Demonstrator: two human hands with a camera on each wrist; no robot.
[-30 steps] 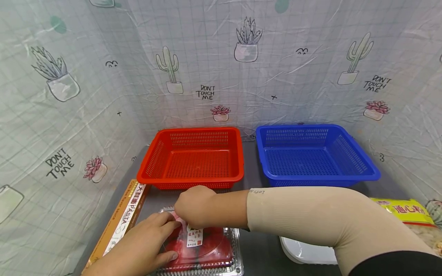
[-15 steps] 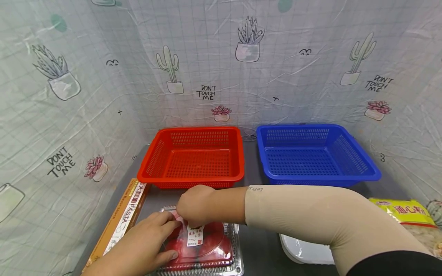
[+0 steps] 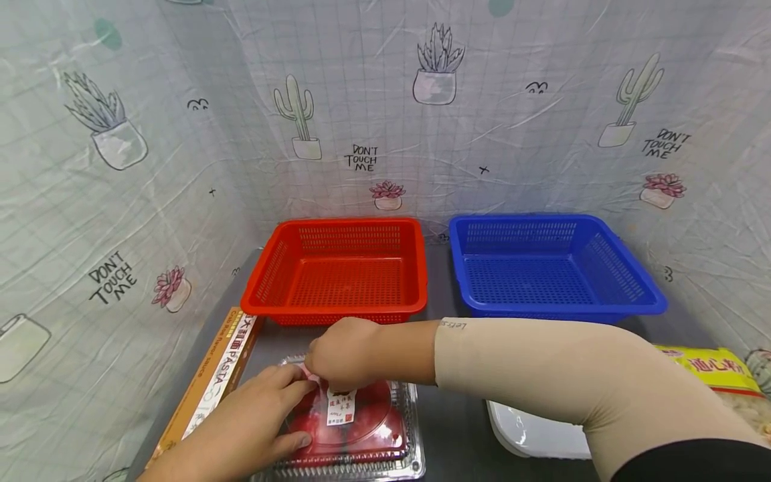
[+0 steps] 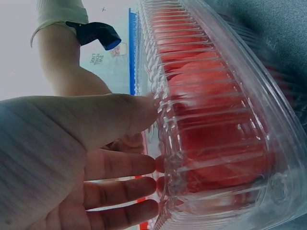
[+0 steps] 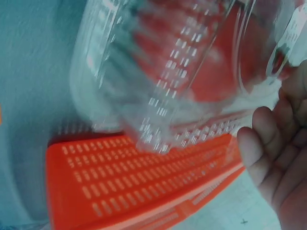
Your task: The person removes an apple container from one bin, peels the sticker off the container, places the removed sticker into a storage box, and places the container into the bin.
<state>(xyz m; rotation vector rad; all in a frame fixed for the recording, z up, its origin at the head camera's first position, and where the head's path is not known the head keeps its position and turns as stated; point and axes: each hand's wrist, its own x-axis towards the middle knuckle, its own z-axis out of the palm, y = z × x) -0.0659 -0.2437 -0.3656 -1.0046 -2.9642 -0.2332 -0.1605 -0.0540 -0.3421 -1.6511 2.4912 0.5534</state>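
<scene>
A clear plastic clamshell box [image 3: 373, 428] with red contents lies at the front, a white label [image 3: 340, 408] on its lid. My left hand [image 3: 259, 418] rests across the box's left side; in the left wrist view its thumb and straight fingers touch the ridged edge. Bent over the lid, my right hand [image 3: 343, 355] covers the label's upper end. The right wrist view shows its curled fingers [image 5: 252, 143] close beside the label [image 5: 296, 24]. Thumb and fingertip contact there is hidden, so I cannot tell whether they pinch the label.
Behind the box stands a red basket [image 3: 346, 311], with a blue basket [image 3: 560, 309] to its right. A long pasta box [image 3: 211, 375] lies at left. A white lidded container [image 3: 536, 432] and a yellow-topped bag [image 3: 717, 375] are at right, partly behind my right arm.
The whole head view has shifted slightly. My right hand has made only small movements over the label, while my left hand stays on the box.
</scene>
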